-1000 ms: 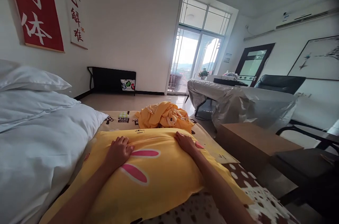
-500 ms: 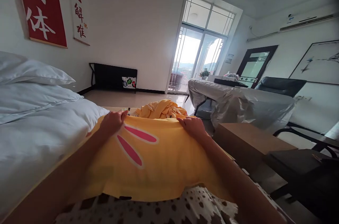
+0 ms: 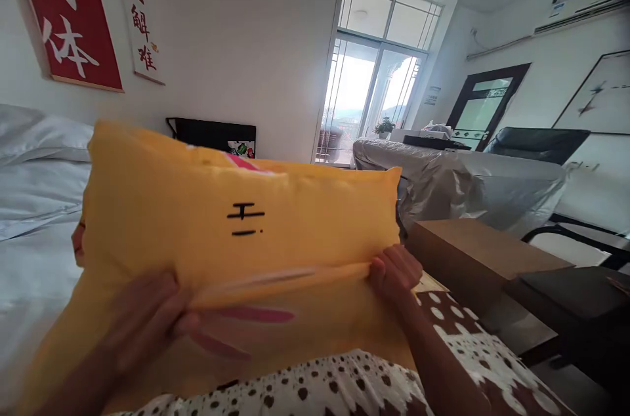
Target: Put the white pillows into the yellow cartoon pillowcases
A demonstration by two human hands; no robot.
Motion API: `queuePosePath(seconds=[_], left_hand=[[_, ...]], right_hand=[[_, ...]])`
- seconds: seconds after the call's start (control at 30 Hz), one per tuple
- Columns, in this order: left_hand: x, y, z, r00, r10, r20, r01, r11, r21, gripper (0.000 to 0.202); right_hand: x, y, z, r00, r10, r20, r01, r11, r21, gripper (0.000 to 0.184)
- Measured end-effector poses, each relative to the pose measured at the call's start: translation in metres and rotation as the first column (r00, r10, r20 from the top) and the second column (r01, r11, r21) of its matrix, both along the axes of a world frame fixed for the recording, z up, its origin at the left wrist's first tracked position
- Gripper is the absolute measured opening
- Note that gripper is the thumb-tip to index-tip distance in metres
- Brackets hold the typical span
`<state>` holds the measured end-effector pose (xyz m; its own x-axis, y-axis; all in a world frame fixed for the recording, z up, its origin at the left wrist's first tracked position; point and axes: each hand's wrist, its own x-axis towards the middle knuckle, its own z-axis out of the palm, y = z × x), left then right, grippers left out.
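Observation:
A yellow pillow with small black lines and pink ear-like shapes printed on it stands raised in front of me. My left hand, blurred by motion, is closed on a fold of its fabric at the lower left. On the right side, my right hand pinches the same fold near the pillow's edge. The cloth between my two hands is stretched into a ridge. At the pillow's far left edge, fingers of another hand show; the rest of that hand is hidden.
White bedding is piled on the left. Under the pillow lies a brown and white patterned sheet. To the right stand a cardboard box, a dark chair and a plastic-covered desk. A black low stand is by the wall.
The yellow fabric, low and spread out before, now rises as a full pillow with its black lines showing. Both hands have come down and closer to me, the left one leftward, the right one rightward.

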<state>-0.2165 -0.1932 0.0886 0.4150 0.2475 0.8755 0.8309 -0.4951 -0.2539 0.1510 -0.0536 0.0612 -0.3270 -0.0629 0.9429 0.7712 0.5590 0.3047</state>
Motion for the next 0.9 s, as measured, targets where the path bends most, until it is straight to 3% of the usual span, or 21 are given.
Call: queuePosePath(seconds=[0.1, 0.17, 0.23, 0.33, 0.4, 0.43, 0.5, 0.6, 0.67, 0.77, 0.9], left_hand=[[-0.005, 0.004, -0.05, 0.987, 0.009, -0.161, -0.012, 1.0, -0.016, 0.037], [-0.007, 0.009, -0.069, 0.988, 0.036, -0.153, -0.049, 0.995, -0.084, 0.037], [-0.011, 0.011, -0.071, 0.982, 0.062, -0.178, -0.104, 0.965, -0.24, 0.04], [-0.015, 0.005, -0.059, 0.966, 0.042, -0.255, -0.17, 0.846, -0.506, 0.03], [-0.016, -0.003, -0.053, 0.964, 0.037, -0.264, -0.194, 0.778, -0.597, 0.019], [-0.015, -0.008, -0.052, 0.967, 0.033, -0.253, -0.185, 0.775, -0.605, 0.022], [-0.013, -0.018, -0.056, 0.972, 0.011, -0.235, -0.137, 0.838, -0.528, 0.031], [-0.008, -0.037, -0.068, 0.949, 0.024, -0.315, -0.128, 0.941, -0.312, 0.029], [-0.004, -0.048, -0.077, 0.921, 0.068, -0.384, -0.167, 0.959, -0.23, 0.023], [0.002, -0.061, -0.087, 0.924, 0.095, -0.37, -0.182, 0.961, -0.207, 0.016], [0.012, -0.07, -0.089, 0.957, 0.092, -0.275, -0.147, 0.971, -0.186, 0.022]], right_hand=[[0.0, -0.011, -0.043, 0.994, 0.017, 0.103, 0.0, 0.986, -0.166, 0.046], [-0.001, -0.01, -0.058, 0.993, 0.031, 0.118, 0.0, 0.968, -0.251, 0.044], [0.0, -0.007, -0.059, 0.994, 0.055, 0.098, -0.022, 0.949, -0.314, 0.044], [0.006, -0.008, -0.045, 0.982, 0.129, 0.14, -0.059, 0.904, -0.422, 0.047], [0.011, -0.014, -0.037, 0.963, 0.179, 0.202, -0.069, 0.885, -0.46, 0.047], [0.013, -0.018, -0.035, 0.954, 0.195, 0.227, -0.073, 0.888, -0.455, 0.047], [0.019, -0.028, -0.037, 0.945, 0.2, 0.26, -0.081, 0.91, -0.406, 0.047], [0.028, -0.041, -0.047, 0.932, 0.189, 0.308, -0.084, 0.942, -0.325, 0.047], [0.034, -0.049, -0.05, 0.919, 0.194, 0.344, -0.092, 0.952, -0.291, 0.047], [0.032, -0.064, -0.046, 0.912, 0.18, 0.368, -0.088, 0.963, -0.254, 0.045], [-0.015, -0.104, -0.035, 0.943, 0.137, 0.304, -0.059, 0.966, -0.251, 0.039]])
